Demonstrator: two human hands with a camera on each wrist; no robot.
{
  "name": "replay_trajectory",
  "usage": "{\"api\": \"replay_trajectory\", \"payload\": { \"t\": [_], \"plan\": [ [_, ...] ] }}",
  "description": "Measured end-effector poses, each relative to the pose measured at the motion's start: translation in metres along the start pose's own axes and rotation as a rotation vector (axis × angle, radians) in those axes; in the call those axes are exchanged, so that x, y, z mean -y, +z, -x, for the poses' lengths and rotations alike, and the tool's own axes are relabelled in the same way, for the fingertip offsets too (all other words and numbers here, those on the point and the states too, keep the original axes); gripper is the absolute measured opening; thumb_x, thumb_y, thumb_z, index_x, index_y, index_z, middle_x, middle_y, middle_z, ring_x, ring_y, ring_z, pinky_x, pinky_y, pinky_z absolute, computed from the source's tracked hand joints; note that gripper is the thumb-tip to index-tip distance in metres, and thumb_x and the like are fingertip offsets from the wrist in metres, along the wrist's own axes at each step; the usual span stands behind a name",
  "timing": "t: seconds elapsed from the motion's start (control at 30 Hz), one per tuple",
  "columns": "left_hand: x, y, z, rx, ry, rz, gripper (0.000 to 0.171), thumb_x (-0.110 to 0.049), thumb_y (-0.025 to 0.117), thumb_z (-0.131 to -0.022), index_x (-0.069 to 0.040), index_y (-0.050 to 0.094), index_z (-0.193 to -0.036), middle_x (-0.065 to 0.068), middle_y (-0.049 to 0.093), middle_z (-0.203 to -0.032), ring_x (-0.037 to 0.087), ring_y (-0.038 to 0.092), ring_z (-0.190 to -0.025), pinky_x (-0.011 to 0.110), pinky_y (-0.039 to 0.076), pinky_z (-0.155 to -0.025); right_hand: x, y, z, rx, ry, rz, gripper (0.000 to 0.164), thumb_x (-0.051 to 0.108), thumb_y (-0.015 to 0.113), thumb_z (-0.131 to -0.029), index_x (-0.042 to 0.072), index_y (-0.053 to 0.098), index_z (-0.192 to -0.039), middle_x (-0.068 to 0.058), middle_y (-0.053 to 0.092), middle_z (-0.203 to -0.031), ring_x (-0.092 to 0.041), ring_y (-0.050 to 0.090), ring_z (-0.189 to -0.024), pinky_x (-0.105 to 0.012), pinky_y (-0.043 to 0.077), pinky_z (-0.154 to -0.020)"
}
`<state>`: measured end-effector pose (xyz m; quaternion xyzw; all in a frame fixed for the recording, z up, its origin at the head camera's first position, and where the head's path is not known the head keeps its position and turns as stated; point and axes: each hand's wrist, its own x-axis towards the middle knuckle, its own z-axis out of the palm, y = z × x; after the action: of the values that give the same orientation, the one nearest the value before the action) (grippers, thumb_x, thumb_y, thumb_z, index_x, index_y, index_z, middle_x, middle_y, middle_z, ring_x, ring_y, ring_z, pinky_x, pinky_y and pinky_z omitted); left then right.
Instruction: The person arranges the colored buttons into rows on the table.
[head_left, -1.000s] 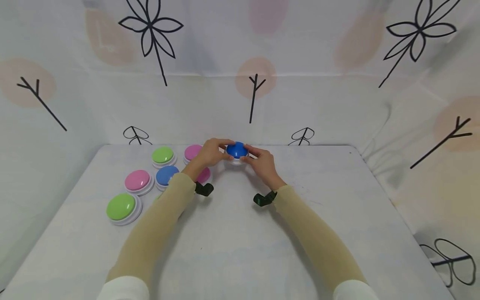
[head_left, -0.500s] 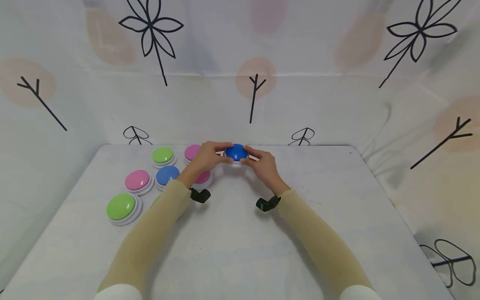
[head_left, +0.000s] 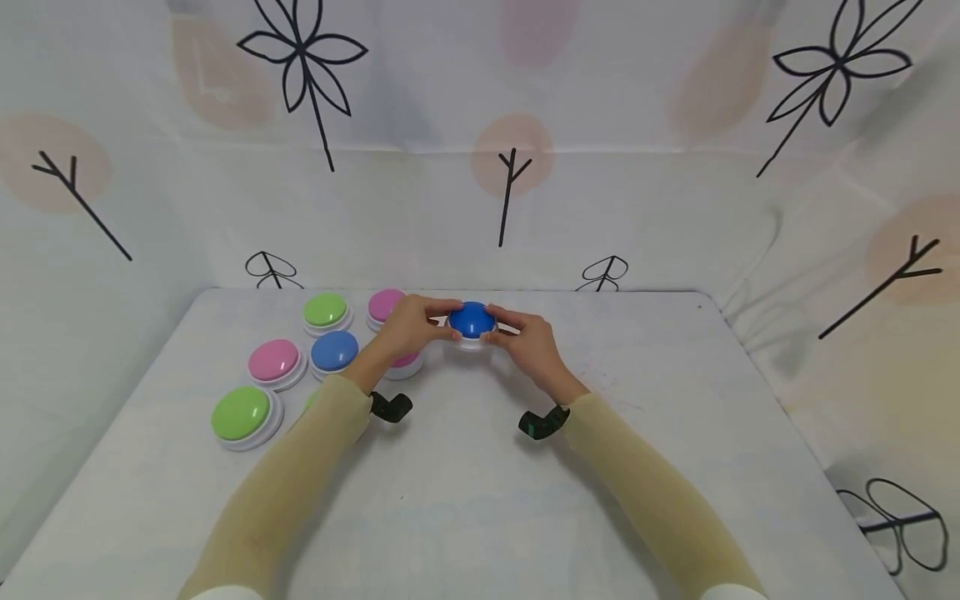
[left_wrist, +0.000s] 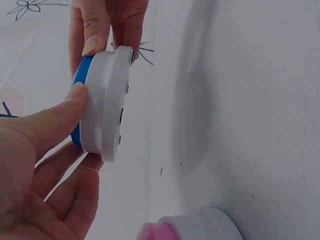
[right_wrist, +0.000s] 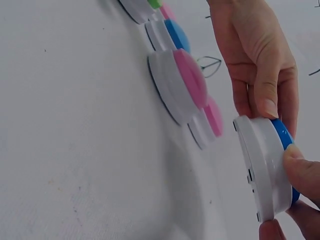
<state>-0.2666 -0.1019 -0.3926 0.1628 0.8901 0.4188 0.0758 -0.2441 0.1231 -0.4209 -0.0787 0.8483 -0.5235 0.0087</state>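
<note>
Between my two hands is a blue push button point(head_left: 472, 320) with a round white base, held off the white table. My left hand point(head_left: 414, 325) pinches its left side, thumb at the near edge and fingers at the far edge. On the opposite side my right hand point(head_left: 531, 340) pinches it the same way. In the left wrist view the button's white base point(left_wrist: 105, 105) stands apart from the tabletop, above its shadow. The right wrist view shows small dark marks under the base point(right_wrist: 260, 170).
Left of the hands sit other push buttons: green ones point(head_left: 324, 309) point(head_left: 240, 413), pink ones point(head_left: 273, 360) point(head_left: 385, 304) and a lighter blue one point(head_left: 334, 351). My left arm partly covers a pink button point(head_left: 405, 367) and another green one. A patterned cloth wall point(head_left: 420, 208) rises behind the table.
Both hands have drawn the blue button a little nearer to me, away from the back wall. The other buttons have stayed where they were.
</note>
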Motion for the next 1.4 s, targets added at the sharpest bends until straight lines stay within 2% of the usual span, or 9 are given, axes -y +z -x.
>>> {"api": "replay_trajectory", "payload": {
  "t": [0.2, 0.4, 0.73, 1.17, 1.4],
  "plan": [
    [0.002, 0.002, 0.008, 0.007, -0.007, 0.014, 0.05, -0.027, 0.08, -0.086, -0.024, 0.065, -0.134, 0.005, 0.062, -0.135, 0.028, 0.057, -0.125, 0.041, 0.049, -0.1, -0.003, 0.0, 0.007, 0.022, -0.004, -0.008, 0.047, 0.02, 0.076, -0.09, 0.02, 0.064, -0.135, -0.006, 0.057, -0.141, -0.025, 0.053, -0.13, -0.038, 0.047, -0.101],
    [0.001, 0.006, 0.017, 0.013, -0.015, -0.042, 0.051, -0.029, 0.08, -0.086, -0.024, 0.065, -0.134, 0.003, 0.063, -0.134, 0.028, 0.055, -0.122, 0.042, 0.049, -0.1, -0.006, 0.001, 0.014, 0.054, -0.005, -0.01, 0.047, 0.02, 0.076, -0.09, 0.017, 0.065, -0.135, -0.005, 0.058, -0.14, -0.025, 0.052, -0.131, -0.037, 0.047, -0.102],
    [0.01, 0.01, 0.024, 0.03, 0.058, -0.111, 0.057, -0.032, 0.084, -0.082, -0.016, 0.065, -0.133, 0.004, 0.064, -0.126, 0.027, 0.057, -0.116, 0.043, 0.05, -0.095, -0.009, 0.003, 0.023, 0.11, -0.016, -0.019, 0.046, 0.015, 0.078, -0.088, 0.013, 0.066, -0.132, -0.002, 0.06, -0.137, -0.023, 0.052, -0.131, -0.036, 0.047, -0.101],
    [0.016, 0.013, 0.032, 0.06, 0.052, -0.134, 0.058, -0.029, 0.086, -0.079, -0.018, 0.067, -0.132, 0.007, 0.062, -0.122, 0.029, 0.055, -0.117, 0.046, 0.05, -0.097, -0.016, 0.012, 0.026, 0.165, -0.036, 0.013, 0.045, 0.016, 0.08, -0.086, 0.013, 0.068, -0.129, -0.002, 0.059, -0.14, -0.024, 0.053, -0.131, -0.036, 0.049, -0.099],
    [0.018, 0.015, 0.033, 0.083, 0.09, -0.249, 0.058, -0.032, 0.086, -0.079, -0.018, 0.067, -0.132, 0.006, 0.061, -0.123, 0.025, 0.056, -0.113, 0.04, 0.052, -0.093, -0.019, 0.015, 0.026, 0.184, -0.049, 0.03, 0.043, 0.014, 0.08, -0.086, 0.012, 0.069, -0.127, -0.005, 0.058, -0.141, -0.026, 0.054, -0.129, -0.036, 0.05, -0.097]
  ]
}}
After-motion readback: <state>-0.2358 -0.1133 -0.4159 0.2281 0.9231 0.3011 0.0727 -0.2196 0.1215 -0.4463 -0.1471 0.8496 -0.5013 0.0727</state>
